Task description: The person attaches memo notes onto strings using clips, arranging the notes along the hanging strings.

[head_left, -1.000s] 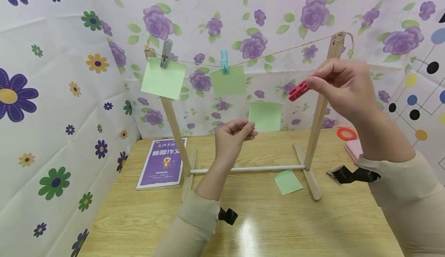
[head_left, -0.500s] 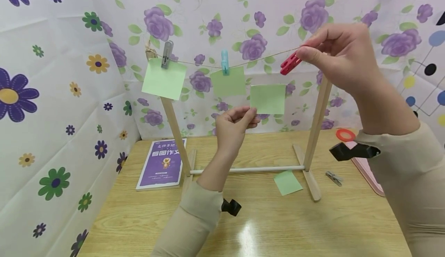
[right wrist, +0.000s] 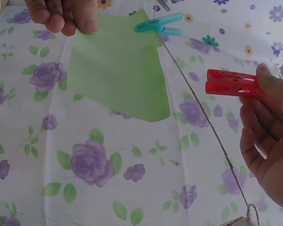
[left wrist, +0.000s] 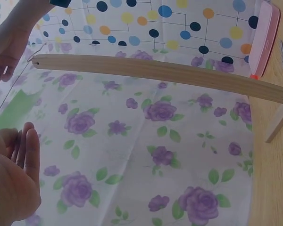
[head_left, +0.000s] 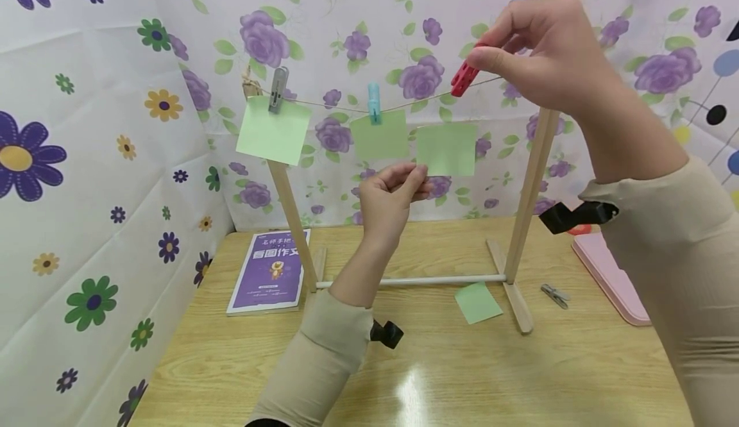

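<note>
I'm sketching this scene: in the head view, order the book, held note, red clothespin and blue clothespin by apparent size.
Book
Held note
Red clothespin and blue clothespin: too alike to rank, with red partly hidden.

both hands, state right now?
Left hand: pinching a green paper note by a lower corner.
Right hand: pinching a red clothespin, not clipped to the note.
</note>
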Action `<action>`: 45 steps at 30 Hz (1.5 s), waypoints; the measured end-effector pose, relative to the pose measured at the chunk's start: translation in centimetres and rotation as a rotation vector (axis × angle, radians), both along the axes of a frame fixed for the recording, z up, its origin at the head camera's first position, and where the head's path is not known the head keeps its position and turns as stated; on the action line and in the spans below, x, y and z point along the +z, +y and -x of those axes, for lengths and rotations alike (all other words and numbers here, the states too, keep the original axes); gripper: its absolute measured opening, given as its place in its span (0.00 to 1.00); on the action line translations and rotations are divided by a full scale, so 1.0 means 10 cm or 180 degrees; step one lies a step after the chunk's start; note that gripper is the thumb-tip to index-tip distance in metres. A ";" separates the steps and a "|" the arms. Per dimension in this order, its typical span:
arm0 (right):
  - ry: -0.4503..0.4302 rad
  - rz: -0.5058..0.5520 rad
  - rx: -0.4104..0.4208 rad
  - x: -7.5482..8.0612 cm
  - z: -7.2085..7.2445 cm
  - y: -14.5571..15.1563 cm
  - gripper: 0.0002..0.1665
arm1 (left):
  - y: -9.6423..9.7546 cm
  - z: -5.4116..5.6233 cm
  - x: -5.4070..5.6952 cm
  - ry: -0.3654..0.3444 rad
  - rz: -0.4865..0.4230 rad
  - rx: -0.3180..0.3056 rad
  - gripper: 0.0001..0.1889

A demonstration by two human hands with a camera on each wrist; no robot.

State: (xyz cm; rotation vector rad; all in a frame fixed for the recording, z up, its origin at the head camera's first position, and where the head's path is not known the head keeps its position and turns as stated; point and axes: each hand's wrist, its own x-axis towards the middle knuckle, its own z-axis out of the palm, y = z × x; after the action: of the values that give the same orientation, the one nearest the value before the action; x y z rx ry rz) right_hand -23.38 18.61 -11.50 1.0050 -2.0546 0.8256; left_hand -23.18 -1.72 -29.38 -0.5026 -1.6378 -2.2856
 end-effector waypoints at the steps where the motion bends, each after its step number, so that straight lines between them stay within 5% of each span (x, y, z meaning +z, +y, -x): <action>1: -0.0046 -0.0033 -0.0016 0.01 0.02 -0.01 0.03 | 0.00 0.01 0.00 -0.0011 -0.0009 -0.0003 0.09; 21: -0.0275 -0.0569 -0.0529 0.06 0.11 -0.08 0.10 | 0.04 0.03 0.08 0.0002 -0.0138 0.0080 0.11; 45: -0.0305 -0.0788 -0.0450 0.03 0.12 -0.09 0.08 | 0.09 0.02 0.16 -0.0027 -0.0199 0.0152 0.11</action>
State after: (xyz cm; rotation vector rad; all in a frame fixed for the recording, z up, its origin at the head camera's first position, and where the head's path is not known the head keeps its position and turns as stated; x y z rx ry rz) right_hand -24.61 17.74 -11.19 0.9518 -2.3226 0.5659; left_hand -23.41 -0.86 -27.77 -0.4353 -1.5598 -2.2992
